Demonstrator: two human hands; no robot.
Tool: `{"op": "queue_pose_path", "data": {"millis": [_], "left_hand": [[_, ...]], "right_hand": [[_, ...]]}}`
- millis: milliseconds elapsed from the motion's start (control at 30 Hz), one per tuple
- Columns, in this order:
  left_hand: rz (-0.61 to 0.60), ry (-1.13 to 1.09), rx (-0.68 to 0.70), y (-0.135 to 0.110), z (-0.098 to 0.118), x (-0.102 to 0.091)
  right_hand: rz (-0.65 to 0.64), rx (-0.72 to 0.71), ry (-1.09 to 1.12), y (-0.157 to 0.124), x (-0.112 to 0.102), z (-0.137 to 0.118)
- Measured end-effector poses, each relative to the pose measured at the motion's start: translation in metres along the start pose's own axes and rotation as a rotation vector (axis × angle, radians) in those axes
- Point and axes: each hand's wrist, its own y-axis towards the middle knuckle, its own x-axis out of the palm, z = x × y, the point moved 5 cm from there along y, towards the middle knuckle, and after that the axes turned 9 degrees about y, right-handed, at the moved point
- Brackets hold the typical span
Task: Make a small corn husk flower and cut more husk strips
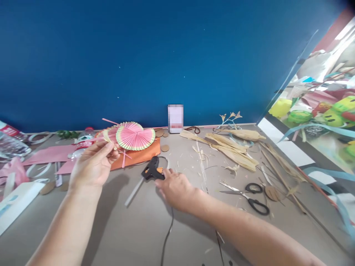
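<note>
My left hand [94, 162] is raised at the left, its fingers pinched on a small pale strip [107, 136] that looks like corn husk. Just beyond it lie pleated pink paper fans [135, 137] with yellow-green edges, on an orange sheet [135, 157]. At the middle of the table, my right hand [176, 186] is closed at the handle of a black hot glue gun [151, 169] with an orange trigger. A whitish glue stick [134, 192] pokes out of its back, toward me. My fingers partly hide the handle.
Dried corn husks [235, 153] and scraps lie at the right, with black-handled scissors [253, 199] nearer me. A dark cord [167, 236] runs to the front edge. Bottles [83, 144], pink paper [47, 154] and a white box [22, 201] are at the left. A blue panel [177, 62] stands behind.
</note>
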Motion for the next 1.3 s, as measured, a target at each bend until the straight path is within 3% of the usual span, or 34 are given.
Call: {"op": "queue_pose_path", "data": {"millis": [200,333,467,533,633,733,900,1000,1300], "left_hand": [[-0.087,0.033,-0.041,0.004,-0.013,0.013],[-0.107,0.027,-0.050,0.006,-0.018,0.021],[-0.131,0.050,-0.081,0.008,-0.023,0.024],[-0.123,0.051,-0.108,0.009,-0.027,0.024],[-0.107,0.042,-0.166,0.004,-0.038,0.030],[-0.216,0.110,-0.243,-0.011,-0.052,0.052],[-0.382,0.118,-0.308,-0.043,-0.070,0.095],[-0.454,0.075,-0.345,-0.056,-0.079,0.110],[-0.432,0.116,-0.315,-0.062,-0.091,0.106]], "right_hand": [[0.088,0.186,0.095,0.010,-0.001,0.010],[0.047,0.227,0.151,0.027,0.007,0.008],[0.048,0.232,0.187,0.023,0.002,0.017],[0.122,0.220,0.267,0.013,-0.005,0.025],[0.354,0.241,0.632,-0.010,-0.020,0.045],[0.534,0.305,0.953,-0.036,-0.034,0.072],[0.431,0.305,1.156,-0.065,-0.044,0.089],[0.443,0.323,1.188,-0.075,-0.044,0.090],[0.353,0.317,0.970,-0.077,-0.031,0.086]]}}
